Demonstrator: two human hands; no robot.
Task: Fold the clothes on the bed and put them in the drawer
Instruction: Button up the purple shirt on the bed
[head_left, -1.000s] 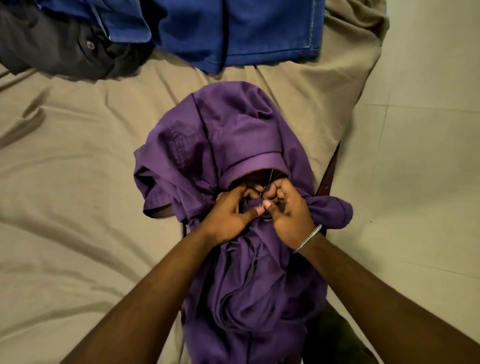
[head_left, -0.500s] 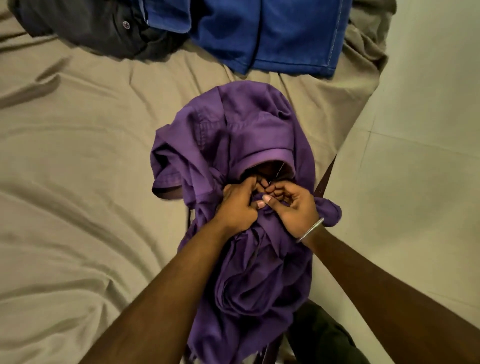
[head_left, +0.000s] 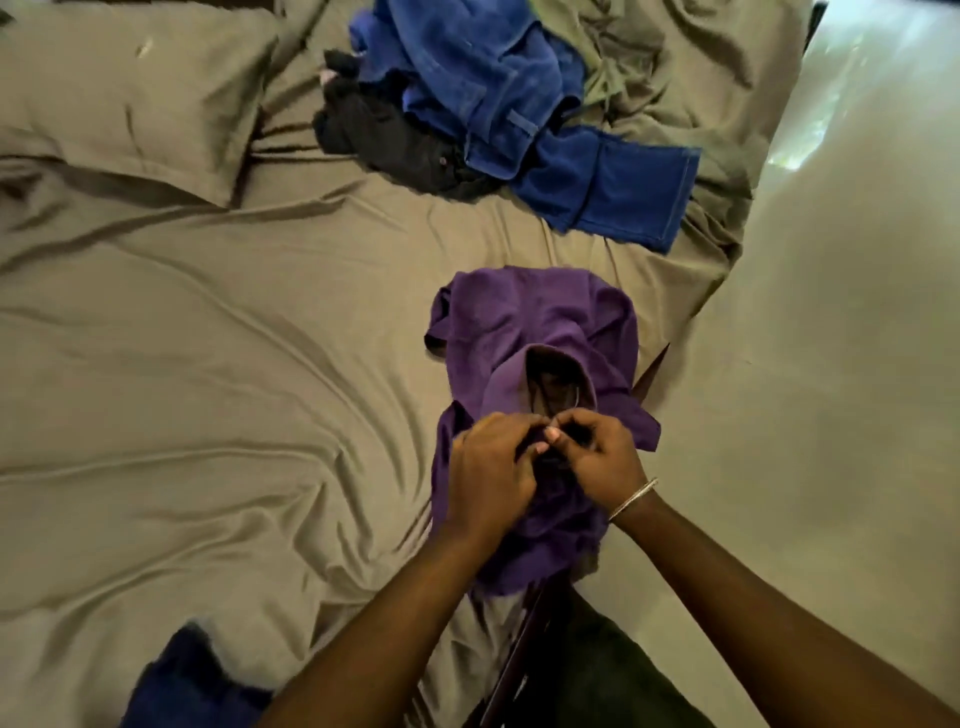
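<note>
Matt purple cloth shirt (head_left: 540, 322) on a smooth, creased khaki bedsheet (head_left: 208, 364); thin shiny metal bangle (head_left: 632, 498); glossy floor (head_left: 831, 364).

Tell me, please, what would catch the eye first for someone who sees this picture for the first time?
First, the crumpled purple collared shirt at the near right edge of the bed, where the left hand and the right hand pinch its front just below the collar. Next, the heap of bright blue denim jeans lying over a black garment at the far side of the wrinkled olive-brown bedsheet.
</note>
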